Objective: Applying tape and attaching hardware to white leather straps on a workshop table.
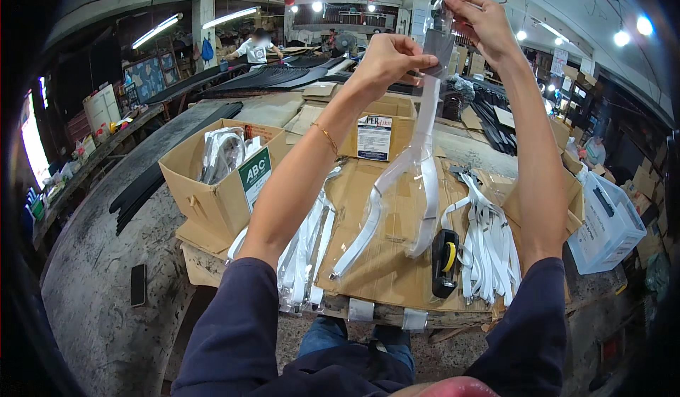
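Note:
Held up in front of me is a long clear plastic sleeve (427,103) with white Y-shaped suspenders (423,131) inside, their two lower straps hanging apart. A dark card (439,45) shows at the sleeve's upper end. My left hand (394,63) pinches the sleeve's side by the card, thumb pointing right. Higher up, my right hand (484,27) grips the top corner between thumb and fingers. Below lies a cardboard sheet (375,237) with bagged white suspenders (306,255) at its left and a loose pile of white straps (490,252) at its right. A black tape dispenser (445,264) stands beside that pile.
An open carton (205,209) with bagged straps stands left, another carton (400,124) behind the sheet. A phone (139,285) lies far left, a clear plastic tub (608,220) stands right. Black strips (276,78) cover the table farther back, where another person (256,50) stands.

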`<state>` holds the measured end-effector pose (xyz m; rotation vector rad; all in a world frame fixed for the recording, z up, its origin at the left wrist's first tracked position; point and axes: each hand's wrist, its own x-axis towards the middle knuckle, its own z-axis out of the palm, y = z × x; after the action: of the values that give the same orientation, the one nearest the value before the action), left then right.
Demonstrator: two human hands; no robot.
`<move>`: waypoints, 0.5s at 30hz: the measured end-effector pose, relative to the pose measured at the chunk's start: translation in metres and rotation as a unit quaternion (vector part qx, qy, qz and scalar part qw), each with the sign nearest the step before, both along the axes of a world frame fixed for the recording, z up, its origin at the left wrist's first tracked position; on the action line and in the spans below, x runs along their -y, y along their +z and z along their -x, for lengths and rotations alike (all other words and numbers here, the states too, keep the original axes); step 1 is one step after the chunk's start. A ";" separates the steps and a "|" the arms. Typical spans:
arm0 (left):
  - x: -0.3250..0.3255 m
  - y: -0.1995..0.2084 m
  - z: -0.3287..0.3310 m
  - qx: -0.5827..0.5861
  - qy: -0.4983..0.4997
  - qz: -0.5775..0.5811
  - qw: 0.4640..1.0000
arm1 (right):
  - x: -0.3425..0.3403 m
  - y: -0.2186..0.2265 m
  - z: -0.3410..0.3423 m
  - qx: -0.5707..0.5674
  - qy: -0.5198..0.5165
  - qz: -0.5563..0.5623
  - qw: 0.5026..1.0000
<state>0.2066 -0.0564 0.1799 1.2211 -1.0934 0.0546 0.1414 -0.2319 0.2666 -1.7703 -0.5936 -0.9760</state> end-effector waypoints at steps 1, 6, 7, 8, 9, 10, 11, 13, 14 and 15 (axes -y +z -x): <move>-0.002 -0.001 -0.004 0.026 0.032 0.000 0.999 | -0.004 -0.002 0.002 -0.017 0.018 -0.010 1.000; 0.006 -0.006 0.000 0.059 0.026 0.045 0.997 | 0.021 -0.001 -0.014 0.004 -0.009 -0.011 1.000; 0.008 -0.006 0.003 0.062 -0.007 0.001 0.998 | 0.024 -0.001 -0.016 0.021 -0.026 -0.021 0.999; 0.006 -0.006 0.006 0.066 -0.035 -0.042 0.996 | 0.021 -0.001 -0.016 0.039 -0.037 -0.029 0.998; 0.003 -0.006 0.002 0.065 -0.030 -0.042 0.997 | 0.008 -0.001 -0.012 0.038 -0.032 -0.029 0.998; -0.001 -0.006 -0.002 0.076 -0.009 -0.068 0.995 | -0.002 -0.004 -0.005 0.034 0.013 -0.065 0.997; -0.002 -0.005 -0.003 0.088 0.008 -0.095 0.992 | -0.007 -0.007 0.001 0.031 0.054 -0.102 0.993; -0.003 -0.008 -0.004 0.065 -0.011 -0.055 0.996 | -0.004 -0.014 0.005 -0.034 0.037 -0.033 0.998; -0.002 -0.008 0.000 0.043 -0.034 -0.015 0.998 | -0.001 -0.018 0.008 -0.097 0.015 0.037 0.994; -0.002 -0.008 0.004 0.043 -0.036 -0.016 0.998 | 0.000 -0.022 0.010 -0.097 0.014 0.036 0.995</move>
<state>0.2028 -0.0546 0.1721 1.2158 -1.2167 0.0361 0.1317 -0.2317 0.2448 -1.8905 -0.5337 -0.7617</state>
